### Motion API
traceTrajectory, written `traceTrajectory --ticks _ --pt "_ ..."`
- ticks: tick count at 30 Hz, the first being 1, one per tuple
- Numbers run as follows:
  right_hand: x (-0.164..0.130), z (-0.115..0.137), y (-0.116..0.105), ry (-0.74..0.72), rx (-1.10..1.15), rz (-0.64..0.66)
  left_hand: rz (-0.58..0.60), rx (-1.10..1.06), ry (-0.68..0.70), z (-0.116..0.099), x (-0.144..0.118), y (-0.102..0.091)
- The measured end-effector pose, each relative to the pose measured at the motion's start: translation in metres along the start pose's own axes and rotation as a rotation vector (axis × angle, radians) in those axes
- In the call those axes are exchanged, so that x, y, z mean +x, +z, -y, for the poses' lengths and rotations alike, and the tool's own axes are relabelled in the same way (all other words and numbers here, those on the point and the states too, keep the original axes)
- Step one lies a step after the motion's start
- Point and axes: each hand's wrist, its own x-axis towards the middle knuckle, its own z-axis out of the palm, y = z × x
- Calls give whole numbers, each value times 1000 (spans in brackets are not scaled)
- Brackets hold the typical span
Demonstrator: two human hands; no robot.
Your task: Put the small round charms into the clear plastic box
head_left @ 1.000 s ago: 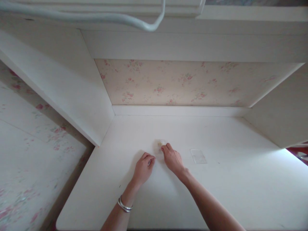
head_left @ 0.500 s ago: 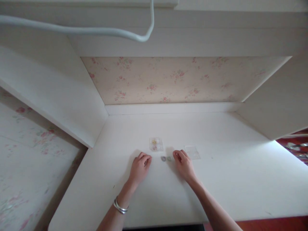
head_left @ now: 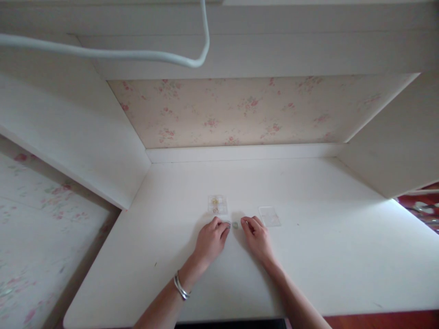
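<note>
At lower centre, the left hand (head_left: 210,238) pinches a small grey piece (head_left: 228,224) — the right hand (head_left: 259,238) curls, its grip unclear.

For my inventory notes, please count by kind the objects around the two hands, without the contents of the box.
Clear box: 1
Clear flat panel: 1
Small pieces: 2, one between the left hand and right hand, one at the left fingertips
Total: 4
</note>
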Motion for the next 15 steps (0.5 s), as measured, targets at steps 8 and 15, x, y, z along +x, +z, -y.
traceTrajectory --ticks 8,15 --pt "0 -3 -1 8 37 -1 12 64 -1 -3 3 3" --pt "0 -5 -3 3 51 -2 10 -83 -62 -3 2 4"
